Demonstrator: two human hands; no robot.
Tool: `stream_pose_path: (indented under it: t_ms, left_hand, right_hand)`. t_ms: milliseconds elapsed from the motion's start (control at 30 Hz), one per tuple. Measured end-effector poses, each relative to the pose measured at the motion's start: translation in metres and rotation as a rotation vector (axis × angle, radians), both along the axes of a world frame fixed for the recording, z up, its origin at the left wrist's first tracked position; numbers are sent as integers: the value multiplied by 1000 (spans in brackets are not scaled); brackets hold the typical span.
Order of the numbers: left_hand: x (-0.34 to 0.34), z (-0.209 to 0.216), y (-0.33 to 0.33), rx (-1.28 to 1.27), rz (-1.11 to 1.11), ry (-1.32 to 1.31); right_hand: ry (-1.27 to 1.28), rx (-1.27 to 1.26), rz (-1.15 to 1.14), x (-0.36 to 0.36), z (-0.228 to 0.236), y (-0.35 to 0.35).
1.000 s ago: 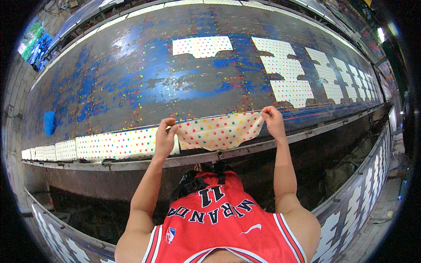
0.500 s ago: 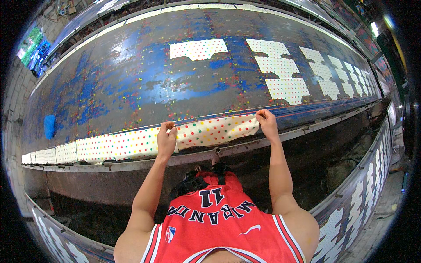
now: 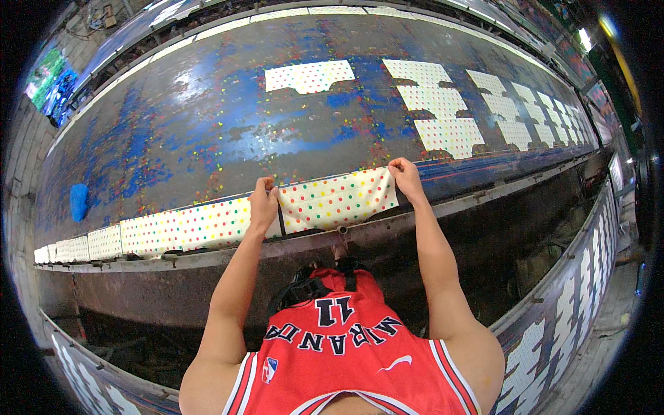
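A cream fabric piece with red, yellow and green dots [image 3: 339,200] stretches along the near edge of the long table [image 3: 180,152]. My left hand [image 3: 263,206] pinches its upper left corner, fingers closed. At the upper right corner, my right hand [image 3: 406,178] grips the cloth between thumb and fingers. The piece hangs nearly flat, its lower edge by the table's metal rail. To the left of my left hand, a row of matching dotted pieces [image 3: 187,226] lies along the same edge, parted from the held one by a narrow dark gap.
More dotted cut pieces [image 3: 449,137] lie on the table's right half, and a single one [image 3: 310,76] in the upper middle. A blue wad [image 3: 79,202] rests at the far left. Behind me runs another table [image 3: 553,346] with similar pieces. A metal rail [image 3: 377,228] edges the table.
My right hand has moved slightly left and up. The held fabric has gone from folded and bulging to stretched nearly flat, and a dark gap now shows beside my left hand.
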State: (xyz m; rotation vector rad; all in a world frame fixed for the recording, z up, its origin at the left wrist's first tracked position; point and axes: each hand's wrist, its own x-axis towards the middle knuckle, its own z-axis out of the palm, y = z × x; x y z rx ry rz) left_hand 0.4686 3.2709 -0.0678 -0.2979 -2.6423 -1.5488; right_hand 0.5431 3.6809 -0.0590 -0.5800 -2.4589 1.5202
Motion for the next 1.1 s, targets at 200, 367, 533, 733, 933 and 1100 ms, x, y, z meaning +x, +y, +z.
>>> stream_pose_path:
  t_ms: [200, 367, 533, 733, 933, 1100]
  left_hand:
    - [2, 9, -3, 57, 3, -182]
    - [3, 18, -2, 9, 84, 5]
    - [10, 44, 19, 54, 23, -20]
    - [-2, 73, 88, 174, -70, -24]
    - [-28, 56, 231, 31, -327, -53]
    - [-50, 25, 381, -181, -401, 7]
  right_hand:
    - [-97, 143, -36, -4, -7, 5]
    - [-159, 126, 43, 8, -3, 0]
    - [-205, 61, 89, 16, 10, 0]
    - [-196, -161, 131, 31, 29, 53]
    - [-155, -91, 176, 46, 46, 185]
    - [-130, -91, 99, 46, 48, 317]
